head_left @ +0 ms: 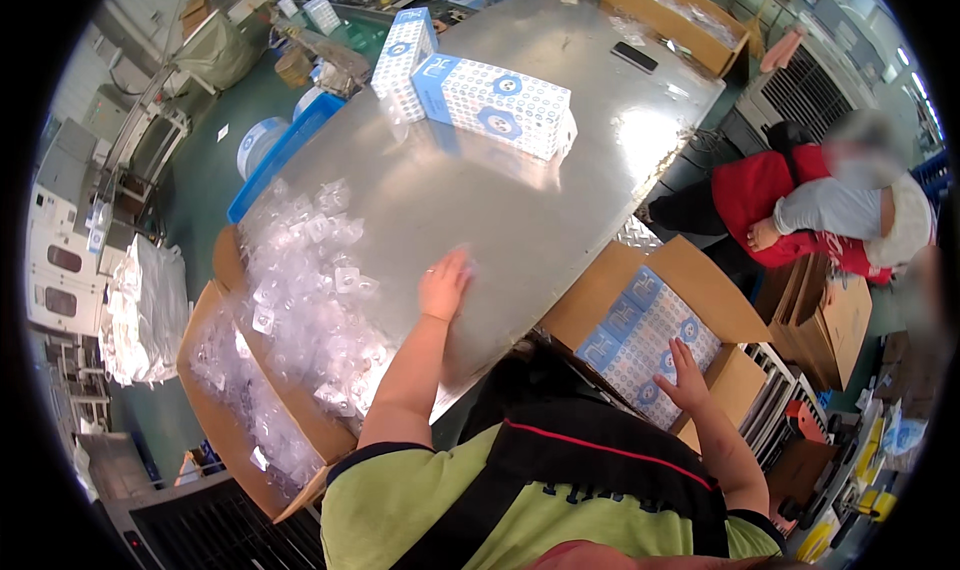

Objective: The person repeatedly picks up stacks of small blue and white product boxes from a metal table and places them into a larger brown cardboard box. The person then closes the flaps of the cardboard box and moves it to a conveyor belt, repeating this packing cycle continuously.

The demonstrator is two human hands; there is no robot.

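Note:
Over the middle of the metal table, my left hand point(443, 287) is held with its fingers curled and close together. A faint pale blur shows by its fingertips; I cannot make out what they hold. My right hand point(684, 378) has its fingers spread, at the row of blue-and-white patterned boxes point(640, 332) inside an open cardboard carton point(588, 296). Whether it touches them I cannot tell. To the left of my left hand lies a heap of small clear plastic pieces point(305, 260) with white tags or labels.
Two larger patterned boxes point(495, 105) stand at the table's far side point(440, 200). Another carton point(298, 418) of clear pieces sits at the near left edge. A phone point(634, 57) and a long carton point(690, 15) are far right. A person in red point(745, 205) is nearby.

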